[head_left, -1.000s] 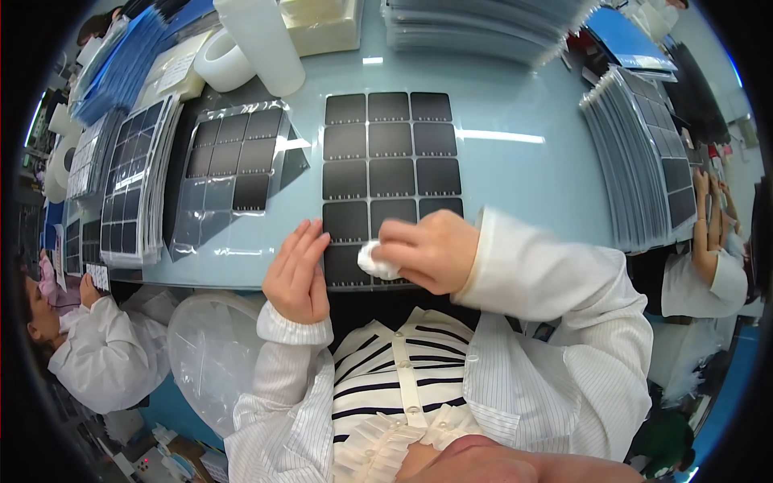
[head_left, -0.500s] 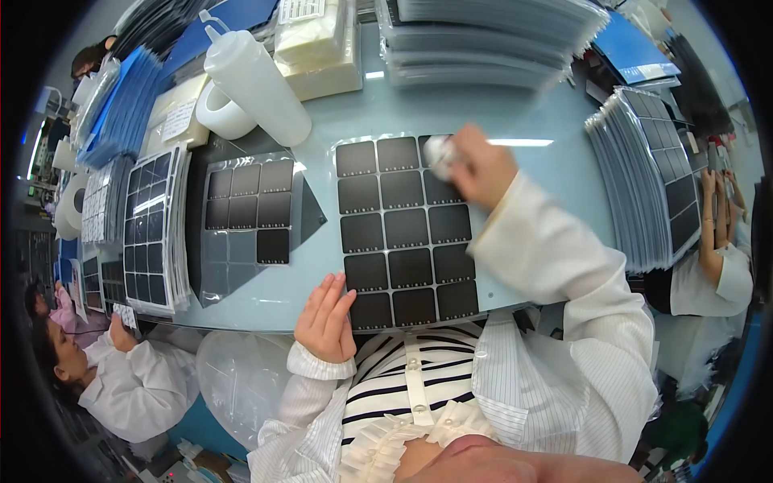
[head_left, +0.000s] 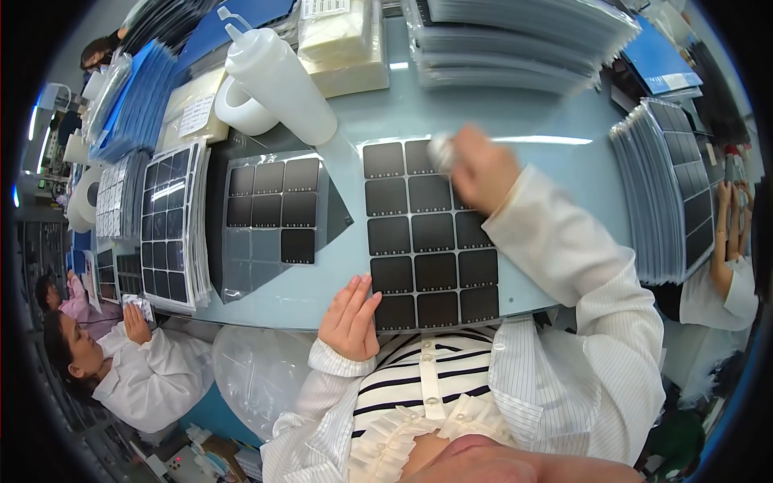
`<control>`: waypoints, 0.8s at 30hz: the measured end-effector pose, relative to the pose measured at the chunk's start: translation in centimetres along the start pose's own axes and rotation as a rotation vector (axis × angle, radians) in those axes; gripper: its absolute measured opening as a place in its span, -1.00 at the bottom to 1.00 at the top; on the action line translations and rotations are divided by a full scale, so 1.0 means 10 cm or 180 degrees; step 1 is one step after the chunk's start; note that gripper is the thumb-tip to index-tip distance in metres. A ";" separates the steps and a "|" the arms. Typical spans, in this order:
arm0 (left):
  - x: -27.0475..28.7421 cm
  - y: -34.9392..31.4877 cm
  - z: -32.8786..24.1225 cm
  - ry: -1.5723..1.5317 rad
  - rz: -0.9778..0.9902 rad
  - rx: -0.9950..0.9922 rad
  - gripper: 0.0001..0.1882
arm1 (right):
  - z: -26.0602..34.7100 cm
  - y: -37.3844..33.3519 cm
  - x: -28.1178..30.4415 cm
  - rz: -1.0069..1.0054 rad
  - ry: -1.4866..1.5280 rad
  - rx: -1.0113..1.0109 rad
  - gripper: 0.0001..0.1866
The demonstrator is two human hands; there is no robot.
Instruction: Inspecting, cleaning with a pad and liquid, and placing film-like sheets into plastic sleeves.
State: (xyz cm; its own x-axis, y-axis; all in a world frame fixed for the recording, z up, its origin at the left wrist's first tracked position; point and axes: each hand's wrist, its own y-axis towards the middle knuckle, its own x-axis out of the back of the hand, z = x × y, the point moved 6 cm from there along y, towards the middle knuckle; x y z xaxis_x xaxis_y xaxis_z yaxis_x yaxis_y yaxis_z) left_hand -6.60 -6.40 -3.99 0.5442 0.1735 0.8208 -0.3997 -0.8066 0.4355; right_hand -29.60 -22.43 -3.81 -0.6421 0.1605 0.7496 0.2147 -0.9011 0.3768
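Note:
A clear sheet carrying rows of black rounded squares (head_left: 431, 231) lies flat before me, its near end at the table edge. My right hand (head_left: 481, 169), blurred by motion, is closed on a crumpled white wipe (head_left: 440, 153) over the far end of the sheet, between its middle and right columns. My left hand (head_left: 352, 320) lies with fingers stretched out, fingertips touching the sheet's near left edge. Left of this sheet lies another clear sheet (head_left: 252, 262), with black squares in its far rows and one lower right; its other spaces are see-through.
A white squeeze bottle (head_left: 282, 87) stands beyond the sheets, beside a white tape roll (head_left: 245, 109). Piled film sheets (head_left: 515, 44) line the back, with further stacks at left (head_left: 173, 229) and right (head_left: 648, 189). Co-workers sit at left (head_left: 153, 370) and right (head_left: 717, 294).
My right hand has moved left across the sheet with the wipe, from the right column toward the middle one. My left hand stays at the near left edge. The whole view has shifted slightly.

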 end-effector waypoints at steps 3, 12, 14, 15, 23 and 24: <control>0.00 -0.03 0.02 0.0045 0.0034 0.0023 -0.71 | 0.81 -0.38 -0.24 0.0967 0.0505 0.1125 -0.79; 0.01 -0.03 0.05 0.0084 0.0139 0.0028 -0.70 | 0.47 -0.07 -0.28 0.0671 0.0180 0.0416 -0.80; 0.01 -0.03 0.07 0.0066 0.0119 0.0007 -0.69 | 0.99 -0.37 -0.38 0.0492 0.0473 0.1783 -0.78; 0.00 -0.04 0.06 0.0076 0.0119 -0.0042 -0.69 | 0.87 -0.27 -0.42 0.0768 0.0182 0.1410 -0.79; 0.02 -0.05 0.08 0.0199 0.0068 0.0004 -0.70 | 0.72 -0.06 -0.53 0.0607 0.0109 0.1262 -0.76; 0.03 -0.07 0.06 0.0243 0.0079 -0.0002 -0.69 | 1.07 -0.12 -0.47 0.1021 0.0548 0.1444 -0.76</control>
State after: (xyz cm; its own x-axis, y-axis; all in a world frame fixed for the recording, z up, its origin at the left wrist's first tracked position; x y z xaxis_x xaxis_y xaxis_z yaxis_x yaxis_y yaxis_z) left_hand -5.71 -6.14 -4.30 0.4763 0.1959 0.8572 -0.4130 -0.8108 0.4148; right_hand -18.95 -17.76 -1.96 -0.5951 -0.1940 0.7799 0.6878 -0.6249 0.3693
